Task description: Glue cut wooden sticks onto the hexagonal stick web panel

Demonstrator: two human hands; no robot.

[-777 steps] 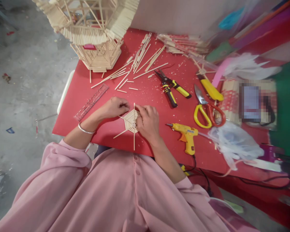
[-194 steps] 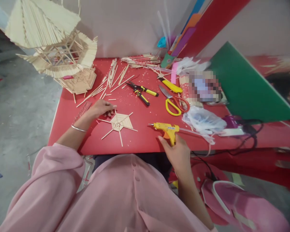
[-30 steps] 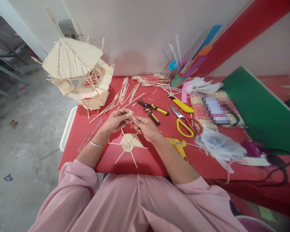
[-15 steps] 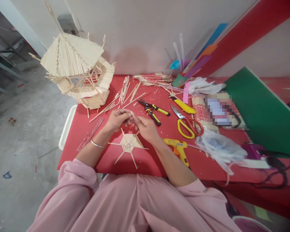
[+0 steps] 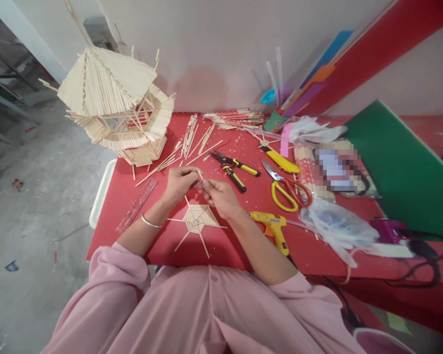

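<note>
My left hand (image 5: 182, 184) and my right hand (image 5: 220, 194) meet above the red table (image 5: 133, 248), both closed on a short wooden stick (image 5: 200, 174) held between the fingertips. Part of the stick is hidden by the fingers. Just below them, flat on the table, lies a web-shaped piece made of wooden sticks (image 5: 197, 220), with a filled centre and several spokes pointing outward. Past my hands lie black-and-yellow pruning cutters (image 5: 231, 172) with loose wooden sticks (image 5: 189, 142) behind them. A yellow glue gun (image 5: 274, 227) rests beside my right forearm.
A model tower of sticks (image 5: 114, 108) stands at the back left. Rightward are scissors (image 5: 280, 187), a yellow utility knife (image 5: 280, 158), plastic bags (image 5: 335, 226), stick packs (image 5: 310, 169) and a green board (image 5: 409, 172). A clear ruler (image 5: 137, 204) lies left of my left forearm.
My hands have shifted only slightly, the fingers still pinching the stick. The view has moved a little; the objects on the table stay in place.
</note>
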